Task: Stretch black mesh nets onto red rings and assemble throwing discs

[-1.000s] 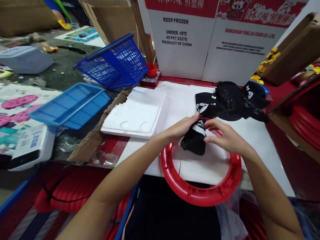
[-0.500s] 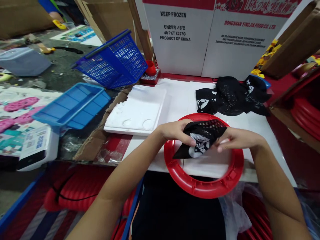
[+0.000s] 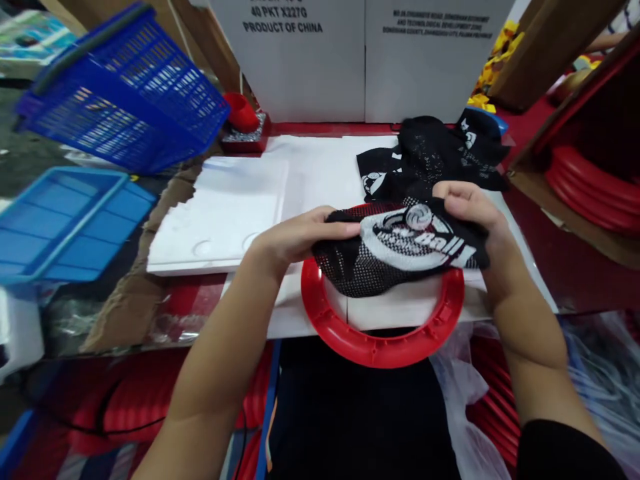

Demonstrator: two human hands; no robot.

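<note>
A black mesh net [image 3: 400,250] with white lettering and a ball print is stretched between my two hands. My left hand [image 3: 313,233] grips its left edge, thumb on top. My right hand [image 3: 473,210] pinches its upper right part. Beneath the net lies a red plastic ring [image 3: 383,352] at the table's front edge, its far side mostly covered by the net. Behind my right hand, more black printed mesh pieces [image 3: 433,157] lie in a heap on the white board.
A broken white foam slab [image 3: 220,213] lies left of the ring. Farther left are a light-blue tray [image 3: 65,227] and a tilted blue basket [image 3: 130,93]. A white carton [image 3: 310,73] stands at the back. Red rings [image 3: 595,193] are stacked at the right.
The net, bunched over the ring before, is now spread wider with its print facing up. My right hand has moved up and outward, and the view has shifted.
</note>
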